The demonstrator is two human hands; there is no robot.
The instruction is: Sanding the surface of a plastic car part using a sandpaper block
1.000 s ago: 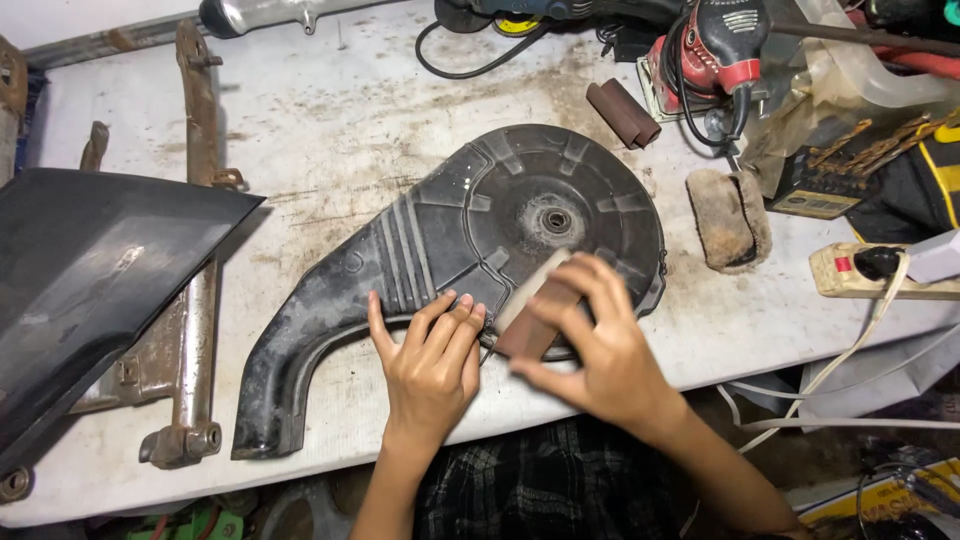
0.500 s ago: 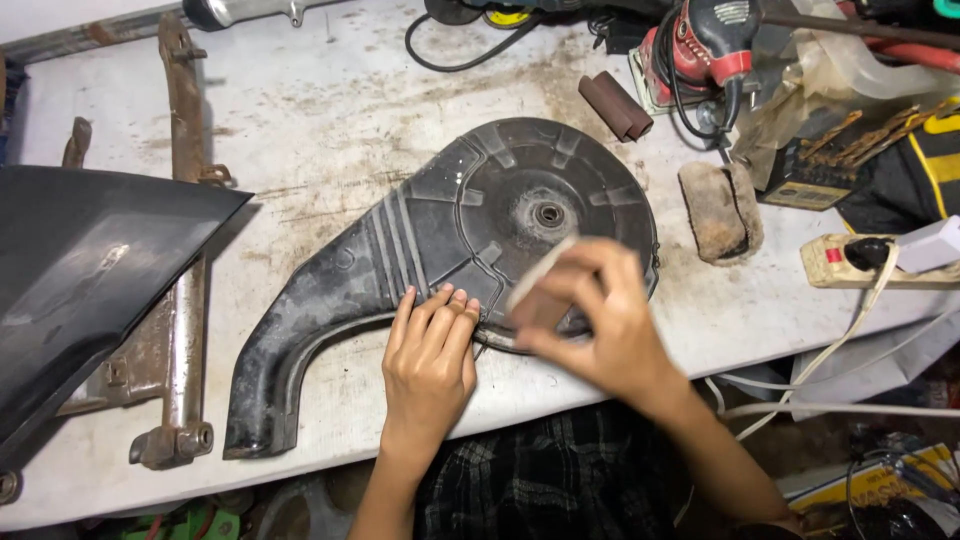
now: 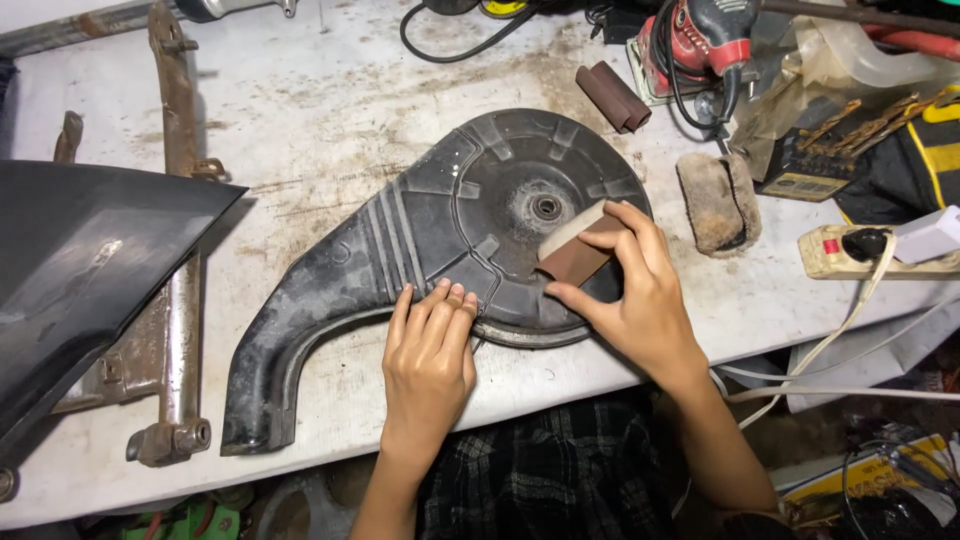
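Note:
A black plastic engine cover (image 3: 420, 250), round at one end with a curved arm, lies flat on the white worktable (image 3: 330, 90). My left hand (image 3: 430, 355) presses flat on its near edge, fingers together. A brown sanding block (image 3: 575, 250) rests against the cover's round part, near the centre hole, with my right hand (image 3: 640, 295) gripping it.
A large black panel (image 3: 80, 270) overhangs the table's left. A rusty metal bracket (image 3: 175, 250) lies beside it. At the back right sit a rolled strip of sandpaper (image 3: 612, 97), a red power sander (image 3: 700, 45), a worn pad (image 3: 718, 200), drill bits and a power strip (image 3: 870, 250).
My right hand has carried the sanding block up and rightward across the round part of the cover. My left hand stays pressed on the near edge.

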